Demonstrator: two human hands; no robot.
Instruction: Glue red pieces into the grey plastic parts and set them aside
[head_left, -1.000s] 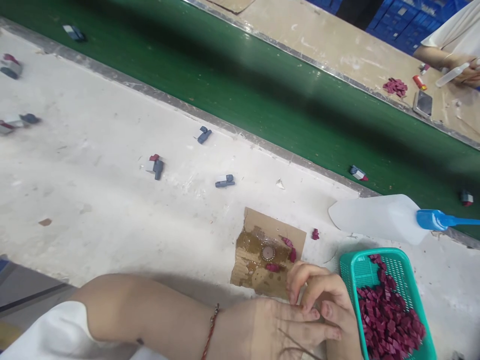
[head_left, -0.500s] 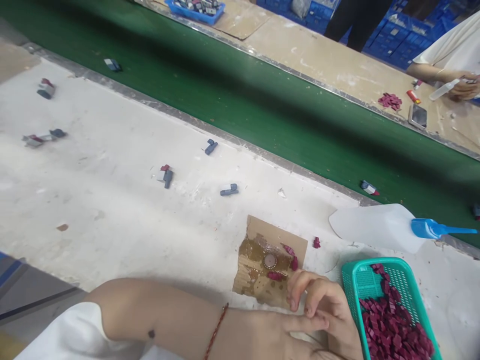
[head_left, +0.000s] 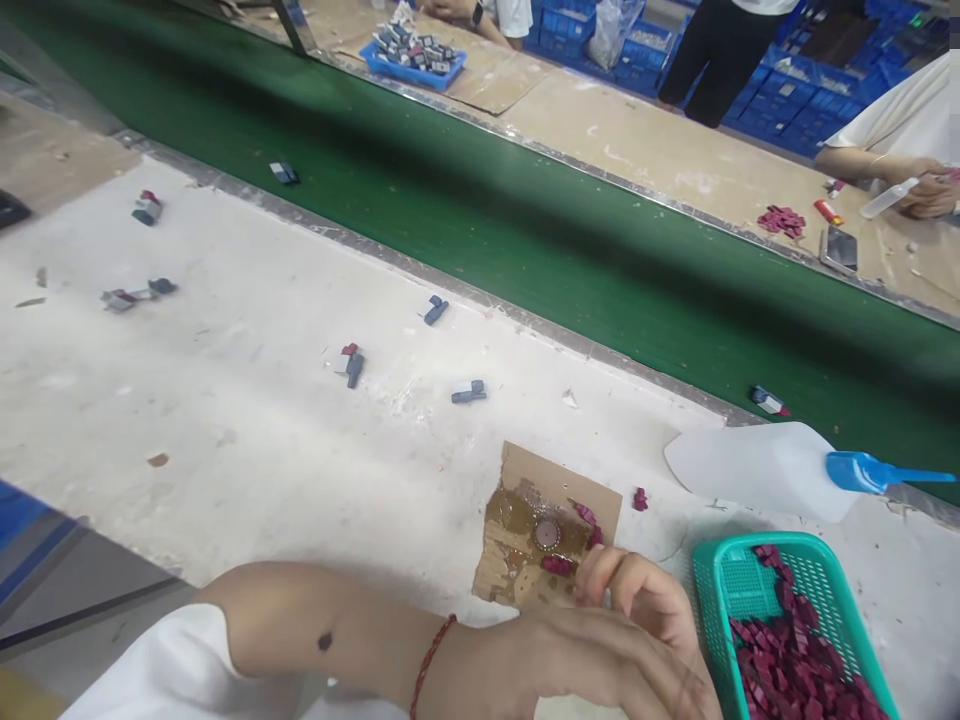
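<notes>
My left hand [head_left: 555,655], with a red braided cord on its wrist, reaches across the bottom, its bent fingers close together against my right hand. My right hand [head_left: 649,600] is curled, fingertips over the near edge of the cardboard piece [head_left: 559,475]. Whatever the two hands pinch between them is hidden. A pale patch shows under my left fingers; I cannot tell what it is. Wet, glossy brown liquid covers part of the cardboard, with a round brown cap-like piece [head_left: 547,534] and several small maroon parts [head_left: 556,565] on it.
A green basket [head_left: 701,580] of maroon parts stands at right, behind it a white bottle [head_left: 757,465] with a blue nozzle lying down. Grey-blue assembled pieces [head_left: 469,391] lie scattered on the white table. Beyond runs a green conveyor [head_left: 525,220]; a co-worker's hands [head_left: 926,190] are across it.
The view has shifted slightly, so the table items sit a little lower and further right. My left fingers have moved over my right hand, covering more of it.
</notes>
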